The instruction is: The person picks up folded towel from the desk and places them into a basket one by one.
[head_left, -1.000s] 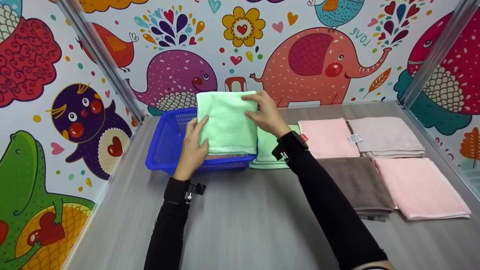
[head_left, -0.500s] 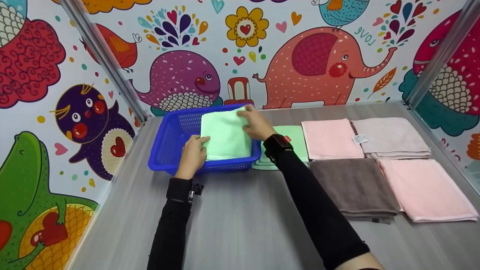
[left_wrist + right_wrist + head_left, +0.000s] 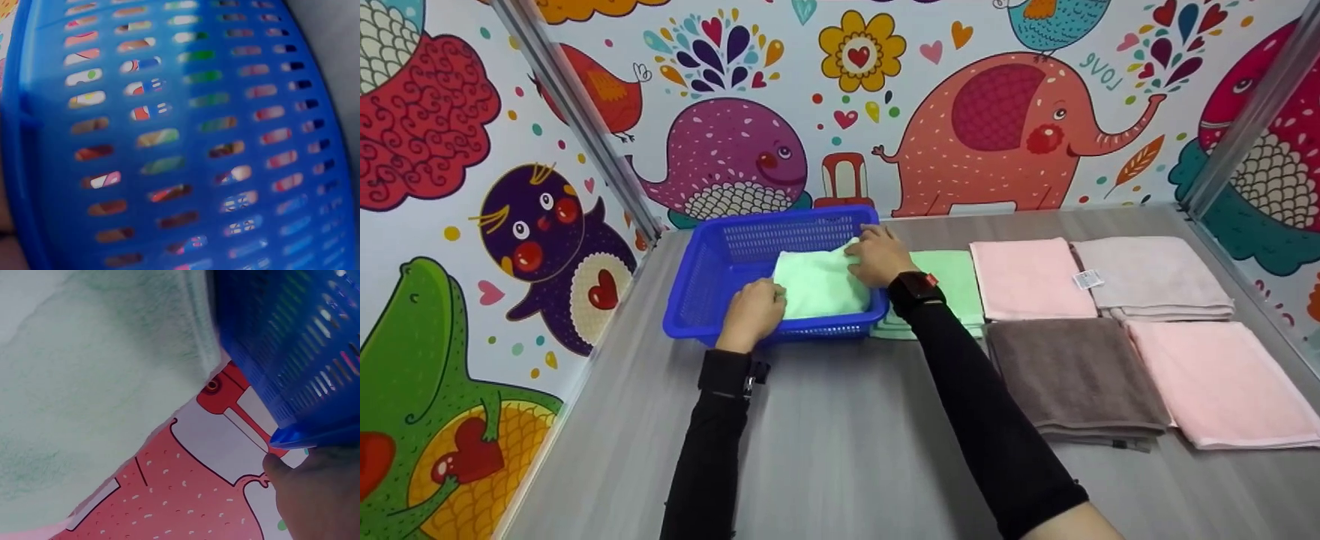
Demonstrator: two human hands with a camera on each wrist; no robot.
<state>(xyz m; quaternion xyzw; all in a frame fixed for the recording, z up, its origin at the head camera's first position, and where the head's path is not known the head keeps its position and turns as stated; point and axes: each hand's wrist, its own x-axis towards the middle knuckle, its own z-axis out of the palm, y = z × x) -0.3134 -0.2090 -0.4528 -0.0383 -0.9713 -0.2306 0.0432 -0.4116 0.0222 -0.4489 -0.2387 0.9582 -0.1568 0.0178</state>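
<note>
Here, green towel (image 3: 819, 283) in blue basket (image 3: 696, 289), wider left-right, far-right corner up

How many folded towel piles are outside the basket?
5: along the back, a green pile beside the basket, a pink pile, then a pale grey pile; in front, a grey-brown pile and another pink pile. Others may be hidden.

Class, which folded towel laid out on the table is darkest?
The grey-brown towel in the near row, left of a pink towel. The other top towels are paler: pink, green or light grey.
</note>
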